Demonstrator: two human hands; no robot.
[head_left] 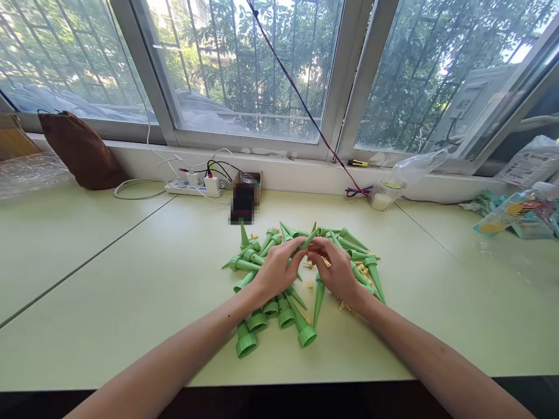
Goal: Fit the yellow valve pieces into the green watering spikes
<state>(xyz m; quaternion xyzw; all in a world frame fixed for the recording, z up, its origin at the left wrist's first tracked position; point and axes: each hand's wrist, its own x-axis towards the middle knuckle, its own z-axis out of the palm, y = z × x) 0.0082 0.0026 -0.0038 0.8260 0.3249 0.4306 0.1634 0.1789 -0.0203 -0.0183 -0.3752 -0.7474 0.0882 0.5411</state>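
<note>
My left hand (279,265) is closed round a green plastic watering spike (309,238), whose pointed end sticks up past the fingers. Close against it, my right hand (334,265) has its thumb and fingers pinched together at the spike's lower part; whatever lies between those fingertips is hidden. Around both hands lie many more green spikes (305,331), hollow cones with wide ribbed collars, pointing different ways. Small yellow plastic pieces (361,270) are scattered among them, mostly by my right hand. A single yellow piece (310,285) lies below the hands.
A pale green table (131,326) runs beneath a window. At its back stand a brown drawstring bag (81,151), a power strip (187,187) with cables, a small box (255,186) and a jar (382,198). Plastic packages (519,209) lie at the right.
</note>
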